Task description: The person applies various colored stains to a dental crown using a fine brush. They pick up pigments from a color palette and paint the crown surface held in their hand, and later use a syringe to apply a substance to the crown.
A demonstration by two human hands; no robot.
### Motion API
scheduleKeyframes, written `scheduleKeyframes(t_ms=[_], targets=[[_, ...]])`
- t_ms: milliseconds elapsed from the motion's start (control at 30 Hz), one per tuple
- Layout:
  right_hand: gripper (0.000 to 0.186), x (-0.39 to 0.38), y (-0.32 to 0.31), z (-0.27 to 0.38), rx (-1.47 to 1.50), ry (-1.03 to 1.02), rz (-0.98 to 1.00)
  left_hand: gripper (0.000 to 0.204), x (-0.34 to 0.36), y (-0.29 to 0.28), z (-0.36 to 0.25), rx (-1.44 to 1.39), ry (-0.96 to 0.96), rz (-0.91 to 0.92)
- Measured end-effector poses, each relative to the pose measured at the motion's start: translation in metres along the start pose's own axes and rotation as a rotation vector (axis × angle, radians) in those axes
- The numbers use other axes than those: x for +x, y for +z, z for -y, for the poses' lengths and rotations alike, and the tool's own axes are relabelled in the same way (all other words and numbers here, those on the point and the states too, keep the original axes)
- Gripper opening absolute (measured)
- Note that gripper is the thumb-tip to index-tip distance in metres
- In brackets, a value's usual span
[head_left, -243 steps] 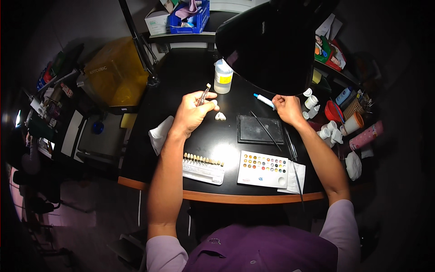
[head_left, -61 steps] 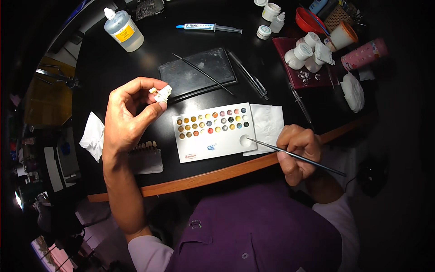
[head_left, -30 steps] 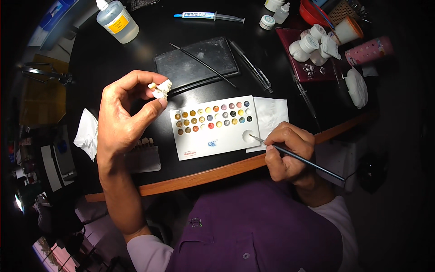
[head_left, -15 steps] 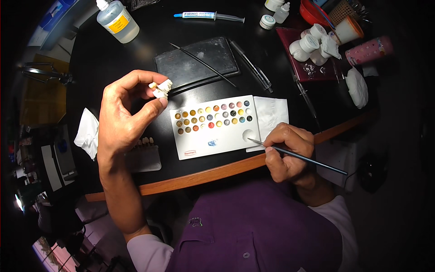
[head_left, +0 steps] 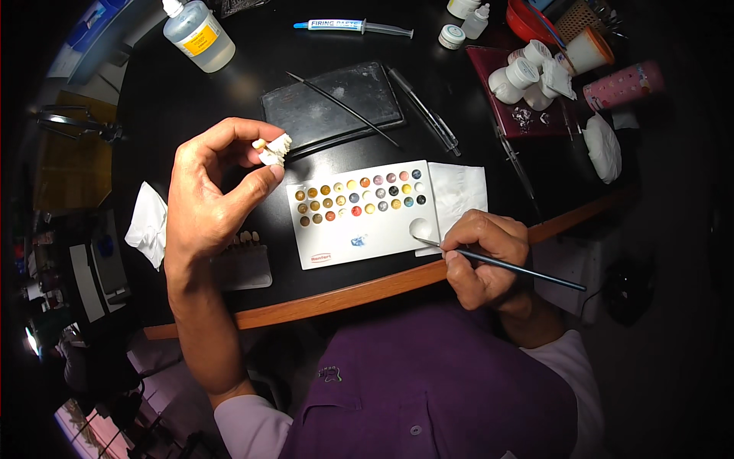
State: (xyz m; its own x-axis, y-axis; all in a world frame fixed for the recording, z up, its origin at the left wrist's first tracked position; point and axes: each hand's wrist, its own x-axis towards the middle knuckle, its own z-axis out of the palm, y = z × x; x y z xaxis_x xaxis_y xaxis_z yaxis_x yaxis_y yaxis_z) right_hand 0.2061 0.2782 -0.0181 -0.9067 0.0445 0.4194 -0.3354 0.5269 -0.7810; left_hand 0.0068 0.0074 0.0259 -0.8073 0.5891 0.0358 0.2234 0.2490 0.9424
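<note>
Between the thumb and fingers of my left hand [head_left: 210, 191] is a small whitish dental model [head_left: 275, 151] with a tooth-coloured piece on its near-left side. It is held up left of a white palette [head_left: 344, 245], whose small wells hold paints of several colours. My right hand [head_left: 487, 256] grips a thin dark paintbrush [head_left: 520, 271] like a pen. The brush tip lies at the lower edge of the palette's larger round well [head_left: 420, 229]. A blue smear marks the palette's lower middle. Beneath my left wrist, a holder with tooth-shaped shade tabs [head_left: 245, 239] is partly covered.
Beyond the palette lies a black flat case [head_left: 329, 103] with another brush [head_left: 342, 109] across it. A folded white tissue [head_left: 459, 191] sits under the palette's right side. A clear bottle [head_left: 199, 38], a syringe [head_left: 355, 27] and white jars [head_left: 514, 79] stand or lie farther back.
The brush tip has shifted slightly left and down, to the edge of the round well, and my right hand has moved a little with it. My left hand stays put with the dental model.
</note>
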Motion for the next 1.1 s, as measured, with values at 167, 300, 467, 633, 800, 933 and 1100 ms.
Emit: scheduleKeyframes(t_ms=[167,300,467,633,800,933,1100], targets=[[0.007,-0.0003,0.0045,-0.0037,-0.005,-0.001,-0.055,0.028,0.0019,0.001,0.0037,-0.017,-0.029,0.01],[0.007,0.0001,0.0016,0.0025,-0.005,0.006,-0.013,0.028,-0.0007,0.0005,-0.0015,-0.031,-0.024,0.005],[0.008,-0.0003,0.0024,0.0006,-0.029,0.024,-0.049,0.028,0.0006,0.0005,0.0009,-0.015,-0.015,0.01],[0.008,-0.0006,0.0017,0.0001,-0.015,0.028,-0.023,0.028,0.0002,0.001,0.0015,-0.01,-0.017,0.005],[0.008,-0.0015,0.0019,-0.0027,-0.006,0.015,-0.025,0.027,0.0017,0.0028,0.0008,-0.019,-0.017,0.01],[0.008,-0.0005,0.0021,-0.0019,-0.012,0.012,-0.019,0.027,-0.0003,0.0018,-0.0008,-0.011,-0.029,0.01],[0.008,-0.002,0.0008,-0.0016,-0.007,0.033,-0.005,0.028,0.0001,0.0022,-0.0002,-0.007,-0.012,0.011]])
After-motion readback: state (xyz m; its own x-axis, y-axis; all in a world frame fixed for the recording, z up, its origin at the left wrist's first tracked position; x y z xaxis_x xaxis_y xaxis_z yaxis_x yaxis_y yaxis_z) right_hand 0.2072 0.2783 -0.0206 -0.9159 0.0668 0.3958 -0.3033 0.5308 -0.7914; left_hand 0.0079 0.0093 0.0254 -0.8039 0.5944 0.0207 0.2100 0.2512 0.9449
